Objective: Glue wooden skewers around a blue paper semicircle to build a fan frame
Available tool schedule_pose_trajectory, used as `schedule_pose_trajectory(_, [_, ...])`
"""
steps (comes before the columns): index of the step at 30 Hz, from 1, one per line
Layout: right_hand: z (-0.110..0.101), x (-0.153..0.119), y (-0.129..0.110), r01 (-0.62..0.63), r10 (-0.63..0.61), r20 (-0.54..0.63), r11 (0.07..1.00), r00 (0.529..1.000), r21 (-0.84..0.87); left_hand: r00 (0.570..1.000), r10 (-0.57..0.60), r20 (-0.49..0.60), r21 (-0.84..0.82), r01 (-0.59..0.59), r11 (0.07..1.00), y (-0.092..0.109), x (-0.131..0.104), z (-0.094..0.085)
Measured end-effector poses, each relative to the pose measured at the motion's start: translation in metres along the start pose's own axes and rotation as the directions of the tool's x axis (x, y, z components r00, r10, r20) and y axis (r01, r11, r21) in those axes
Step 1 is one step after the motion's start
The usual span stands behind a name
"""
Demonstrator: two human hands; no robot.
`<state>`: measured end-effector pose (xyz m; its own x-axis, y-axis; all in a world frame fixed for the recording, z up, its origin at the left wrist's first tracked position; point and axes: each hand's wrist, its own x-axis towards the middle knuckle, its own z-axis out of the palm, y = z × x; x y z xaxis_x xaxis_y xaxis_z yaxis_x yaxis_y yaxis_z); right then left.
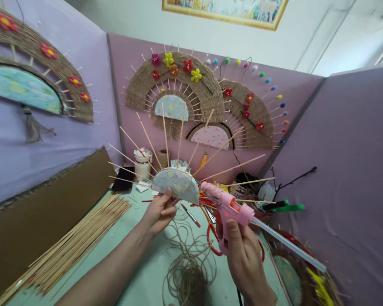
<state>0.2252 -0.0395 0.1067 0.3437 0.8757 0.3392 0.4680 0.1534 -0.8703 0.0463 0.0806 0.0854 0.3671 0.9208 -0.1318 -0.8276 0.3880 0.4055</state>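
Observation:
My left hand (161,211) pinches the lower edge of a half-round piece (175,183) covered in pale flowered cloth, thumb on its front. Thin wooden sticks (181,136) fan out from the curved edge of that piece. My right hand (242,250) is wrapped round the handle of a pink glue gun (225,202) with a small red light lit. A long clear glue stick (290,244) juts from the gun's back end. The gun's nozzle points at the right edge of the cloth piece; whether they touch is hard to tell.
Loose twine (188,272) lies below my hands. A bundle of sticks (79,238) and a brown board (44,216) are at left. On the table (130,250) are a marker (190,215), red-handled scissors (210,240) and a white jar (142,165). Finished fans (175,76) hang behind.

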Motion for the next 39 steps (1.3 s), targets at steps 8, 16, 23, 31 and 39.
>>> schedule_pose_trajectory(8, [0.001,0.003,-0.005,-0.016,0.016,0.021,1.0,1.0,0.018,1.0,-0.004,0.014,0.003,0.004,1.0,-0.001,-0.002,0.001])
schedule_pose_trajectory(16, [0.002,0.0,-0.014,-0.007,0.004,-0.063,0.999,0.998,-0.049,1.0,-0.012,0.015,0.009,0.012,1.0,-0.002,-0.002,0.001])
schedule_pose_trajectory(23, [0.003,0.0,-0.021,-0.023,0.021,-0.059,0.999,0.998,-0.031,0.999,-0.009,0.031,0.002,0.009,1.0,-0.002,-0.001,0.001])
schedule_pose_trajectory(31, [0.004,0.0,-0.017,0.002,-0.006,-0.067,0.999,0.998,-0.053,0.999,-0.007,0.043,-0.01,0.007,1.0,-0.003,-0.001,0.0])
schedule_pose_trajectory(39, [0.002,0.002,-0.012,0.019,-0.02,-0.03,0.999,0.999,-0.036,0.999,-0.008,0.047,-0.016,0.009,1.0,-0.002,-0.001,0.0])
